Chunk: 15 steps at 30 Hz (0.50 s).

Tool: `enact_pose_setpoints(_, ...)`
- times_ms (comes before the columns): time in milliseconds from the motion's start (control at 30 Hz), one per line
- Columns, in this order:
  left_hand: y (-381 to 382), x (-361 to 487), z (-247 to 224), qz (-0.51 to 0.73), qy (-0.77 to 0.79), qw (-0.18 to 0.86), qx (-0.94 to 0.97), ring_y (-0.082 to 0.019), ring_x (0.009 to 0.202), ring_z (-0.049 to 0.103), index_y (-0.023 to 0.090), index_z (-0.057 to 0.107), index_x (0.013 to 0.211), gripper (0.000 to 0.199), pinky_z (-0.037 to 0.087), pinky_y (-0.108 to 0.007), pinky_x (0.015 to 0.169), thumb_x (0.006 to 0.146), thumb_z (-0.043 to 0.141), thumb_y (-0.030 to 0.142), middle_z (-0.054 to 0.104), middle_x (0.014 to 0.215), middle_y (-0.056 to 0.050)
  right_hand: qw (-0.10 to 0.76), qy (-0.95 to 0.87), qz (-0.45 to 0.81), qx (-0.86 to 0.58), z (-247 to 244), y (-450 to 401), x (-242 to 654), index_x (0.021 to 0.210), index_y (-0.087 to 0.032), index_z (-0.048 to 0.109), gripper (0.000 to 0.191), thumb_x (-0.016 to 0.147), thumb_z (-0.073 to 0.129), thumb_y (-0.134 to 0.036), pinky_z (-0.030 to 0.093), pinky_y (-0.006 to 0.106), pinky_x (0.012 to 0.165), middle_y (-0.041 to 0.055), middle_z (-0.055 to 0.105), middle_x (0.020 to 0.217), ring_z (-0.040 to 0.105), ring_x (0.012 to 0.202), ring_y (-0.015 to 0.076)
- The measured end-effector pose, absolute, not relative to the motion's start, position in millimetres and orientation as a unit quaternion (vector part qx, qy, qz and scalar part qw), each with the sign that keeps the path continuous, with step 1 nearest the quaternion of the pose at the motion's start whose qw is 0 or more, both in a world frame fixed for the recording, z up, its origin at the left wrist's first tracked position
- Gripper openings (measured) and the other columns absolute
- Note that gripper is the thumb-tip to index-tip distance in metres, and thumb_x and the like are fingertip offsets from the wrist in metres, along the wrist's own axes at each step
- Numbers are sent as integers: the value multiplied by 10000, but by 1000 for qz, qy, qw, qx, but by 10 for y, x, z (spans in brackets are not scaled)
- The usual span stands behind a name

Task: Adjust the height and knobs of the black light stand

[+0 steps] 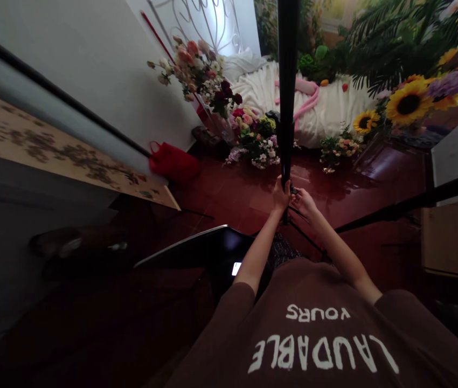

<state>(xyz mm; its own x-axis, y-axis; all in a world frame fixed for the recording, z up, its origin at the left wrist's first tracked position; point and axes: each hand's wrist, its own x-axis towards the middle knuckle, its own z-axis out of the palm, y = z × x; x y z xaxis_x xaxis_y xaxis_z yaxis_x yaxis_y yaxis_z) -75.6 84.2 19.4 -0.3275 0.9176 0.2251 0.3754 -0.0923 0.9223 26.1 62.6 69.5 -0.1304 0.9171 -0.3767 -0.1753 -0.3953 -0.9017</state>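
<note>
Both hands working at the black pole, floor edges crowding on either side

Your left hand [281, 195] is wrapping around the black pole [288, 97], its fingers closing on the shaft. Your right hand [304, 202] is bending its fingers in at a small black knob [293, 189] on the pole's right side; you cannot tell here whether they are pinching it or only touching. The pole is standing upright in front of you, over the middle of the red floor [233, 196], and is running out past the top of the view. A thin strut [305, 235] is slanting down to the right just below your hands.

Near your left forearm, a dark panel [213, 250] is pushing its pale edge forward. Beyond it, bare floor is stretching toward a red bag [174, 161], which is lying near the floor's left edge, beyond the end of a painted panel [71, 148].

To your right, a second black pole [415, 202] is crossing the floor at a slant, and a cardboard box [451, 240] is bounding the right edge. Mixed flowers [267, 129] and white cloth [334, 110] are lining the far edge, with sunflowers [409, 103] leaning in at its right corner.
</note>
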Motion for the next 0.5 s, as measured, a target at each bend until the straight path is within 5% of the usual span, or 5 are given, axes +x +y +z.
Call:
enact_pose_setpoints(233, 861, -766, 135, 525, 617, 258, 526, -198, 880, 677, 200, 593, 1253, 578, 512, -292, 761, 963, 390, 656, 703, 976, -101, 415, -264, 725, -482, 718, 712, 252, 685, -241, 487, 174, 820, 582, -186, 579, 284, 608, -14, 515, 573, 540, 537, 144)
enact_pose_setpoints(367, 859, -767, 129, 531, 610, 263, 527, -194, 862, 669, 211, 596, 1251, 545, 514, -299, 761, 964, 415, 638, 698, 976, -90, 411, -189, 773, -445, 715, 672, 305, 696, -218, 536, 166, 803, 551, -92, 568, 209, 591, -24, 537, 580, 526, 505, 104)
enact_pose_setpoints(500, 838, -743, 144, 535, 610, 270, 519, -187, 919, 674, 227, 587, 1266, 545, 527, -291, 797, 966, 400, 642, 694, 1010, -93, 425, -129, 787, -429, 666, 472, 510, 813, -198, 628, 145, 800, 551, -77, 607, 208, 719, 25, 684, 733, 670, 668, 110)
